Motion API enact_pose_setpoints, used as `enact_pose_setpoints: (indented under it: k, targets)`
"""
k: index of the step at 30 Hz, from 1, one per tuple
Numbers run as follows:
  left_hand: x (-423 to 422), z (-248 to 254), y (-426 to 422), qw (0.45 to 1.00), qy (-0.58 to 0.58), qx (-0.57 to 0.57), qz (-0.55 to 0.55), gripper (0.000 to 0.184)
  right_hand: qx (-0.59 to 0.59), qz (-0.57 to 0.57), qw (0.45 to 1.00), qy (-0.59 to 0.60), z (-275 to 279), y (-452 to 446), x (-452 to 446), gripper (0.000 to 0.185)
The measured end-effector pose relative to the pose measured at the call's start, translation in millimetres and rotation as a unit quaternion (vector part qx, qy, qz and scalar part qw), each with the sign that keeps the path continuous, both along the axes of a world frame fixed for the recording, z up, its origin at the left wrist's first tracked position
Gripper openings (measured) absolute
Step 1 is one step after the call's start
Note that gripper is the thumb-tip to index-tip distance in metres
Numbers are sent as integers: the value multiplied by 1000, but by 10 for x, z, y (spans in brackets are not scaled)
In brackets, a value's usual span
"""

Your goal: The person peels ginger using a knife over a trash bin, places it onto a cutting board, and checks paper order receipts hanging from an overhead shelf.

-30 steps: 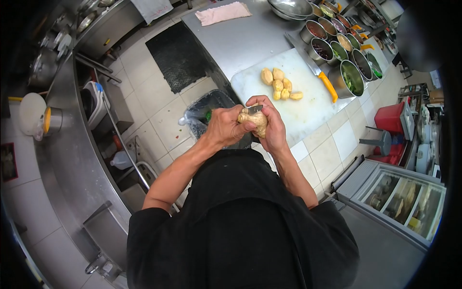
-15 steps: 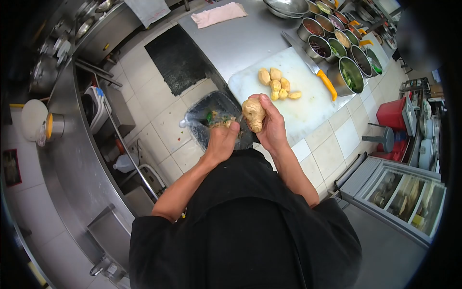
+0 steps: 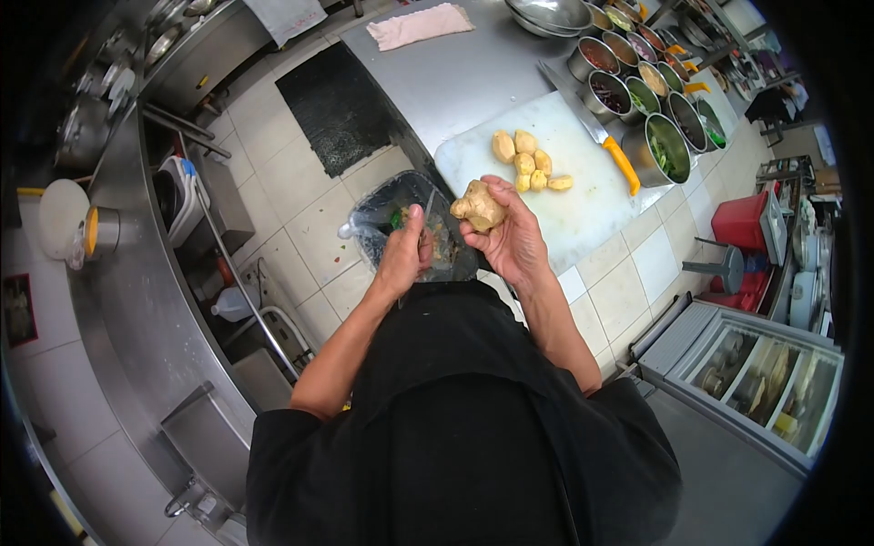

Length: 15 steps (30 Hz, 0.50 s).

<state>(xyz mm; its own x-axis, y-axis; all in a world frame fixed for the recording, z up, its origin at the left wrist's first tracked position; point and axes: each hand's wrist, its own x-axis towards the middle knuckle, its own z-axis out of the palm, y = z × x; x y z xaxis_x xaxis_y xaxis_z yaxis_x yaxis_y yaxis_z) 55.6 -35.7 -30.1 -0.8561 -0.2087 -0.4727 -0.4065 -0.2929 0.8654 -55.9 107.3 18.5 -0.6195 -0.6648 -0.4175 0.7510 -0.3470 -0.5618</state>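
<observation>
My right hand is closed around a knobbly ginger root, held in front of the cutting board's near corner. Closed around a slim metal tool, my left hand is over the waste bin; the tool's grip is hidden by the fingers and its exact kind is unclear. A lined bin below contains food scraps with some green bits. On the white cutting board lie several peeled yellow pieces, apparently ginger. A knife with an orange handle lies across the board's far right edge.
Several metal containers of chopped ingredients stand right of the board. A pink cloth and stacked metal bowls sit farther back on the steel table. A steel counter runs along the left.
The ginger root has turned in my right hand from upright to a sideways tilt. My left hand has shifted slightly left and turned thumb up, bringing the slim tool into view.
</observation>
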Motion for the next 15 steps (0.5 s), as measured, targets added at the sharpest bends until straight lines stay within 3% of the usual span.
enact_pose_setpoints:
  k: [11, 15]
  targets:
    - [-105, 234, -46, 980, 85, -179, 10, 65, -22, 57, 996, -64, -58, -32, -53, 38]
    - [-166, 375, -71, 969, 119, -215, 16, 59, 11, 30, 998, -51, -5, -63, 2, 34]
